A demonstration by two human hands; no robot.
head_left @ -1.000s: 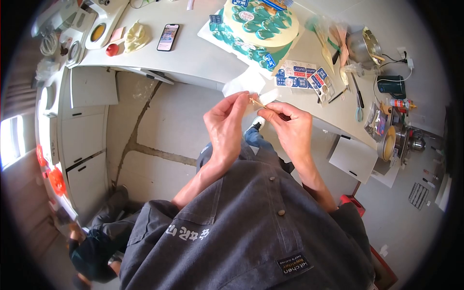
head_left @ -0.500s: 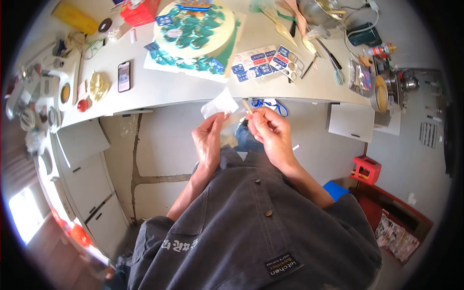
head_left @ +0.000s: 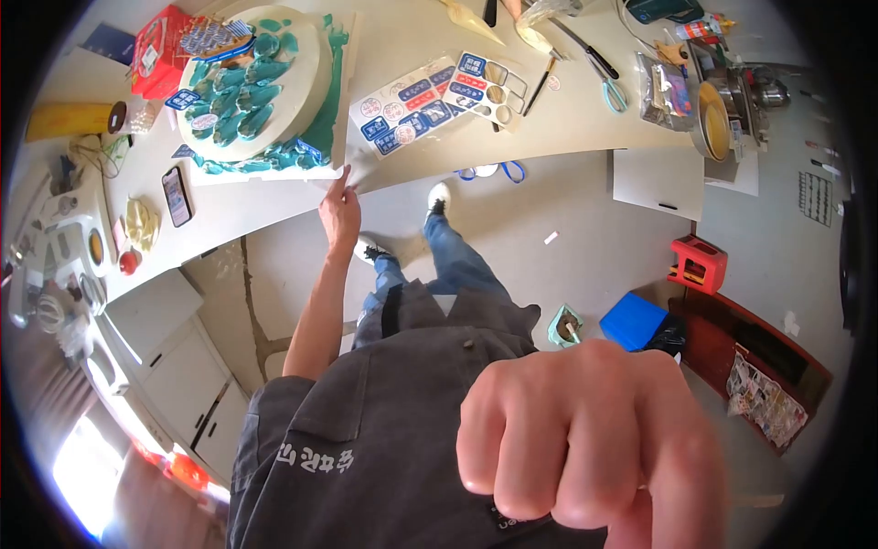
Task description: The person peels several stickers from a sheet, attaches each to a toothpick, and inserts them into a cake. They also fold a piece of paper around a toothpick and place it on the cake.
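My left hand [head_left: 340,215] reaches to the table edge, its index finger stretched out at the near corner of the white cake board [head_left: 337,170]; nothing shows in it. On that board is a round white cake [head_left: 306,78] with teal cream strokes, a toy boat [head_left: 212,38] and small blue labels. Close to the camera at the lower right, my right hand [head_left: 590,430] is closed with its knuckles facing me. Whatever it may hold is hidden. Sticker sheets [head_left: 402,110] lie right of the board.
A phone [head_left: 176,196] and a yellowish wrapped item [head_left: 141,225] lie left. To the right are scissors [head_left: 614,94], a brush [head_left: 541,84], piping bags and a round tin [head_left: 713,121]. A blue box [head_left: 633,320] and red stool [head_left: 699,263] stand on the floor.
My hands have moved apart: the left forward to the board's corner, the right back toward the camera. The white sheet and thin stick they held no longer show. The view has shifted right.
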